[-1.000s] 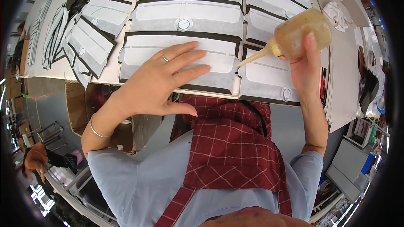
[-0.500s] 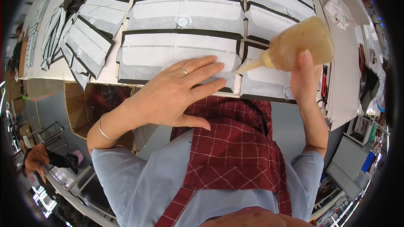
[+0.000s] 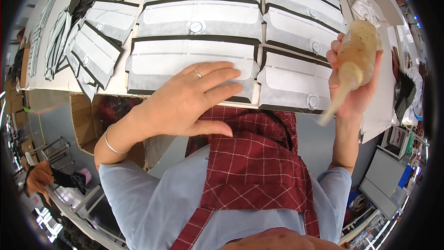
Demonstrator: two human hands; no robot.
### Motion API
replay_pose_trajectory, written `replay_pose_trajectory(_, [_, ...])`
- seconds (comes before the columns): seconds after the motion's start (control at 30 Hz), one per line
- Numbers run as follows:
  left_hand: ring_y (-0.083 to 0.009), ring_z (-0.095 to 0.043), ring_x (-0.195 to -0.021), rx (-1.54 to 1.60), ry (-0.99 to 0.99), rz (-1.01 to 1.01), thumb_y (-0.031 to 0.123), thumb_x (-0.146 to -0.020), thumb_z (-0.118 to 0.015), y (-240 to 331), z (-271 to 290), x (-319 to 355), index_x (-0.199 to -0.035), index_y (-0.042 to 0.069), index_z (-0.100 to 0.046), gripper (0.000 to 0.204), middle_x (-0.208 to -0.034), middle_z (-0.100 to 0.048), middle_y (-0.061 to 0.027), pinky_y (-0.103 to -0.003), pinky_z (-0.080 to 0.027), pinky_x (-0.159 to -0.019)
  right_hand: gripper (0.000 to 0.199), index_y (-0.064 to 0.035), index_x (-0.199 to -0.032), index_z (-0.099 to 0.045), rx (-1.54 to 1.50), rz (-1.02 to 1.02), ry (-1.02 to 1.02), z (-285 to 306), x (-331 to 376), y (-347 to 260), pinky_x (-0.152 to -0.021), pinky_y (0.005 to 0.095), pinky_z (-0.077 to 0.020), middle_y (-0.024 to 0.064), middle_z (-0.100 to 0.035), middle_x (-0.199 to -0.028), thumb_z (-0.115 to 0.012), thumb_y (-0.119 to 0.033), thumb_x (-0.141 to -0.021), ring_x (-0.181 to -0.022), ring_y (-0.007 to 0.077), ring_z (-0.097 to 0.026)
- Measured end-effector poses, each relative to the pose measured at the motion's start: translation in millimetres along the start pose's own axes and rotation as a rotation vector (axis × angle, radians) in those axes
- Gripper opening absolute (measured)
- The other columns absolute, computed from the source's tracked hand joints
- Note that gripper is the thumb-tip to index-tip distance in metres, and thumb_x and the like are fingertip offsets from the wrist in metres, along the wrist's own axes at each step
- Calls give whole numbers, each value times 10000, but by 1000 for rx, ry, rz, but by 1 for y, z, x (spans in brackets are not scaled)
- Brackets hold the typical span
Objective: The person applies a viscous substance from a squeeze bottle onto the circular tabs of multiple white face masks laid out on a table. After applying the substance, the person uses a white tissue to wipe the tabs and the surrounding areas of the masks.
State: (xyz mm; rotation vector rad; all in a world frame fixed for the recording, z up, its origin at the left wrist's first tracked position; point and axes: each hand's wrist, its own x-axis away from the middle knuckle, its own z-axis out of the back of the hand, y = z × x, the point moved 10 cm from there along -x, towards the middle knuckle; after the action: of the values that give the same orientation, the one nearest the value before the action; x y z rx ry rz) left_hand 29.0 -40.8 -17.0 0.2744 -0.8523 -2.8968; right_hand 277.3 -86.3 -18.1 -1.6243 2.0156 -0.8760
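My left hand [image 3: 194, 95] lies flat, fingers spread, on the nearest white panel [image 3: 162, 60] with black edges. Its thumb reaches past the table's front edge. In my right hand [image 3: 354, 95] is a yellowish squeeze bottle [image 3: 358, 48] with a long tapered nozzle, my fingers wrapped round it. The nozzle points down toward me, to the right of another white panel [image 3: 291, 76] that bears a small round disc [image 3: 312, 100]. More such panels [image 3: 203, 14] lie in two columns running away from me.
Loose panels [image 3: 97, 51] are piled at the table's left, beside stacks of black and white pieces [image 3: 58, 41]. An open cardboard box [image 3: 85, 120] stands below the front edge at the left. A crumpled white cloth [image 3: 367, 11] lies at the far right.
My right hand has moved right with the squeeze bottle, and the nozzle has swung from pointing left at the near panel to pointing down. My left hand has hardly moved.
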Motion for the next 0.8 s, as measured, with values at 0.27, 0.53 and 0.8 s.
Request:
replay_pose_trajectory(0.27, [-344,-432,-1388,-94,112,-44,-39,-788,-567,-7,19,-45,-1291,23,-610,508,-1353,-576,-138,-470,-387,-1101,577,-44,-1424,-390,737,233,86,11,6,0,-723,376,-545,140,-578,-1277,-552,-418,-1016,-1097,260,-631])
replay_pose_trajectory(0.53, [-283,-433,-1399,-151,52,-188,-142,-744,-553,-5,3,-81,-1170,30,-659,471,-1247,-625,-52,-437,-373,-1128,587,-44,-1442,-368,837,256,101,22,13,4,-852,398,-536,110,-525,-1336,-584,-373,-1007,-1174,222,-565])
replay_pose_trajectory(0.8, [-272,-437,-1398,-152,55,-176,-122,-770,-564,-8,2,-82,-1155,35,-667,428,-1237,-629,-53,-430,-363,-1141,653,-38,-1500,-314,804,193,3,17,30,15,-1130,442,-354,104,-446,-1436,-582,-375,-1008,-1327,233,-446])
